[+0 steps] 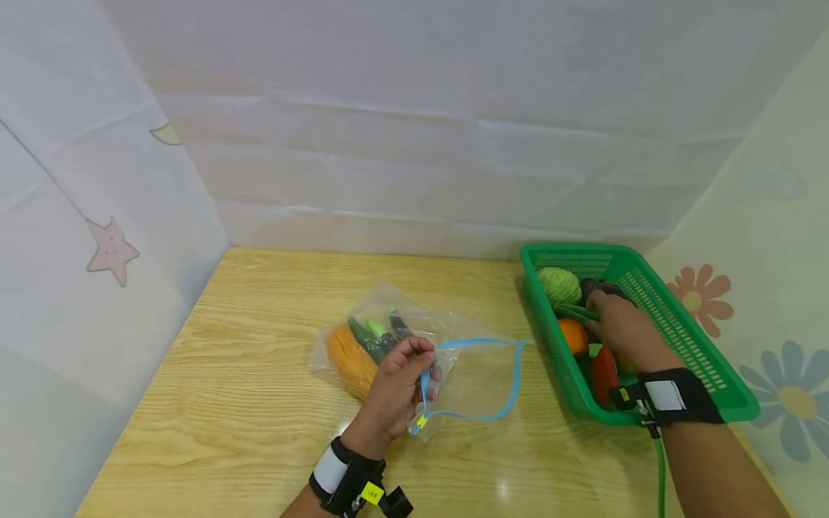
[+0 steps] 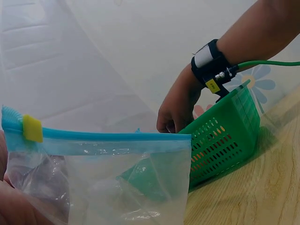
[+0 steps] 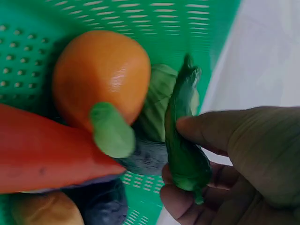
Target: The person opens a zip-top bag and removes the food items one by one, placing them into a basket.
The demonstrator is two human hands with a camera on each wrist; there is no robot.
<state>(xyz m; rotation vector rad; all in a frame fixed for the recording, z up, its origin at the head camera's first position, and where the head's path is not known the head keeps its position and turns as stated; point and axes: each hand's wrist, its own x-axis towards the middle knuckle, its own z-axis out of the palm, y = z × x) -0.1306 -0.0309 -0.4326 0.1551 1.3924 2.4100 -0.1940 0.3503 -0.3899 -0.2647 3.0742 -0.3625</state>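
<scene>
My left hand (image 1: 391, 392) pinches the edge of a clear zip bag (image 1: 479, 385) with a blue rim and a yellow slider (image 2: 33, 129); its mouth gapes toward the right. Inside the bag lie a large yellow-orange vegetable (image 1: 350, 360) and several dark and green ones (image 1: 368, 338). Over the green basket (image 1: 550, 367), my right hand (image 1: 624, 331) holds a green chili pepper (image 3: 183, 145) between thumb and fingers. Below it in the basket are an orange round fruit (image 3: 101, 77), a red vegetable with a green stem (image 3: 47, 150), and a cabbage (image 1: 559, 285).
The basket stands at the right of the wooden table (image 1: 214, 403), near the patterned side sheet (image 1: 771, 288). Dark produce (image 3: 101, 204) and a yellowish piece (image 3: 44, 208) lie lower in it. A green cable (image 1: 660, 467) hangs from the right wrist band. A white sheet (image 1: 388, 165) rises behind the table.
</scene>
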